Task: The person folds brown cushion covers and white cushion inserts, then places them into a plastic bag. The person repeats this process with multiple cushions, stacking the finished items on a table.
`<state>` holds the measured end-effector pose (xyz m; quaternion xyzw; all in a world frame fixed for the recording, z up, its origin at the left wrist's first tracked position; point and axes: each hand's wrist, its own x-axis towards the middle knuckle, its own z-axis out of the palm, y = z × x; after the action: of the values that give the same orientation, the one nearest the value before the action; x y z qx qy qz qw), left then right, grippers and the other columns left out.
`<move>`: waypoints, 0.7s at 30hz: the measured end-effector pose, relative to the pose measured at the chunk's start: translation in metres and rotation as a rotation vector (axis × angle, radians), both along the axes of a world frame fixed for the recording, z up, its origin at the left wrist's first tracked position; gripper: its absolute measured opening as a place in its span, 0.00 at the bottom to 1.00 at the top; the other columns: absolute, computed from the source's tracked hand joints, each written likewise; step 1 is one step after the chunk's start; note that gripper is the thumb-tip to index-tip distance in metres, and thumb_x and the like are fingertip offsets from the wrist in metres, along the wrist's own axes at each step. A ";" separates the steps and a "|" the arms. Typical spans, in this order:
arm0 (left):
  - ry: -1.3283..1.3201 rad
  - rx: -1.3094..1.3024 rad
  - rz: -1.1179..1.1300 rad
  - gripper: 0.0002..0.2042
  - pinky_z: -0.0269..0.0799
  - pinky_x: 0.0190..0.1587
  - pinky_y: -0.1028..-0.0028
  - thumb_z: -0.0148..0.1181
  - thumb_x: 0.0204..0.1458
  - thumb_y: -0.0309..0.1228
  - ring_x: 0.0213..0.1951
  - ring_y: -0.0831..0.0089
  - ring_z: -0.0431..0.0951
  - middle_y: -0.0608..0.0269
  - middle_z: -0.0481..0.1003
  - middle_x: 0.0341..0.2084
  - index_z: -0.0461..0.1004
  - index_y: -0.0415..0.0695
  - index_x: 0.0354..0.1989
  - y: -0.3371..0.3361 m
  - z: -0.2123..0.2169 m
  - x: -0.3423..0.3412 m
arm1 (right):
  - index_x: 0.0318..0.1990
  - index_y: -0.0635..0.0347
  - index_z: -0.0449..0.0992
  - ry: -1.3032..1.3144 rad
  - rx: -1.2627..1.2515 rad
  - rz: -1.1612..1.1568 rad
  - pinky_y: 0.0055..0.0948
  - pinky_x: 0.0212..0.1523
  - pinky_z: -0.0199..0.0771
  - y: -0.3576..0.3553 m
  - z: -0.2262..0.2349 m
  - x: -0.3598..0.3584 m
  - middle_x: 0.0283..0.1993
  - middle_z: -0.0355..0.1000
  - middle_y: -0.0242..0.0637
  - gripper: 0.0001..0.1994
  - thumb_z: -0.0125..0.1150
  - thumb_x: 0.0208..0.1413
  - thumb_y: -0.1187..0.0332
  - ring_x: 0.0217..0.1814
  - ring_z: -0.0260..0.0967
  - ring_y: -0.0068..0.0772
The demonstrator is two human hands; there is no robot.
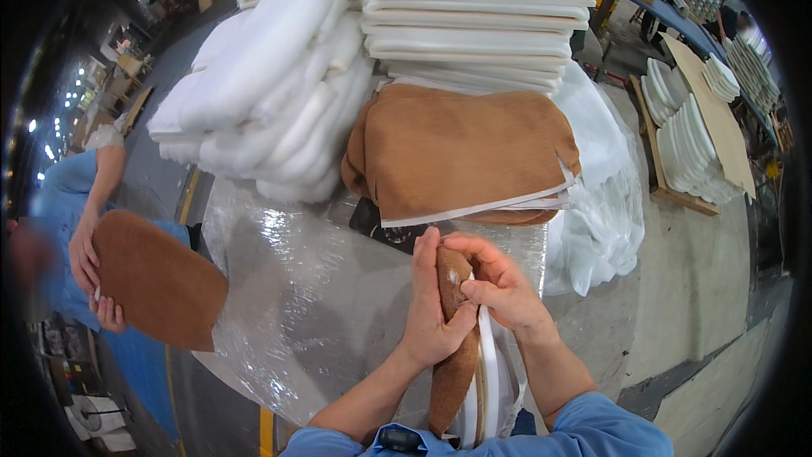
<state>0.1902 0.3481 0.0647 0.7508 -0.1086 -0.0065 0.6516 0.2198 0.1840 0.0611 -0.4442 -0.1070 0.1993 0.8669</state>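
My left hand [430, 305] grips the brown fabric cover [452, 372] pulled over a white foam cushion pad [489, 381] that stands on edge against my body. My right hand [499, 281] pinches the top edge of the same cover, fingers closed on the cloth. Just beyond my hands lies a stack of brown fabric covers [461, 152] on a plastic-wrapped table [304, 288].
White wadding pads [271, 85] and flat white foam pads [474, 17] are piled at the back of the table. A person at the left holds a brown covered cushion [156, 279]. More white pads [689, 148] stand on a pallet at the right.
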 end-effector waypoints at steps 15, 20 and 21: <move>-0.068 0.079 -0.029 0.50 0.52 0.75 0.62 0.56 0.49 0.20 0.73 0.62 0.57 0.50 0.53 0.72 0.35 0.40 0.81 -0.003 -0.005 0.000 | 0.49 0.61 0.78 0.148 0.012 -0.139 0.27 0.56 0.72 0.011 0.002 0.023 0.52 0.76 0.31 0.09 0.60 0.71 0.65 0.52 0.71 0.21; -0.092 0.092 -0.019 0.50 0.52 0.75 0.62 0.55 0.48 0.19 0.74 0.61 0.56 0.48 0.53 0.72 0.35 0.40 0.81 -0.004 -0.005 0.000 | 0.47 0.58 0.76 0.075 -0.091 -0.150 0.24 0.55 0.73 0.012 0.002 0.023 0.49 0.75 0.29 0.06 0.66 0.66 0.73 0.49 0.70 0.18; -0.097 0.098 -0.016 0.50 0.52 0.75 0.61 0.55 0.48 0.19 0.74 0.60 0.56 0.48 0.53 0.72 0.35 0.40 0.81 -0.005 -0.005 0.000 | 0.48 0.58 0.76 0.084 -0.090 -0.137 0.24 0.55 0.73 0.011 0.001 0.023 0.49 0.75 0.29 0.06 0.66 0.66 0.73 0.50 0.70 0.18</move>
<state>0.1903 0.3431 0.0602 0.7802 -0.1456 0.0195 0.6080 0.2423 0.1952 0.0623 -0.4802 -0.0308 0.1623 0.8615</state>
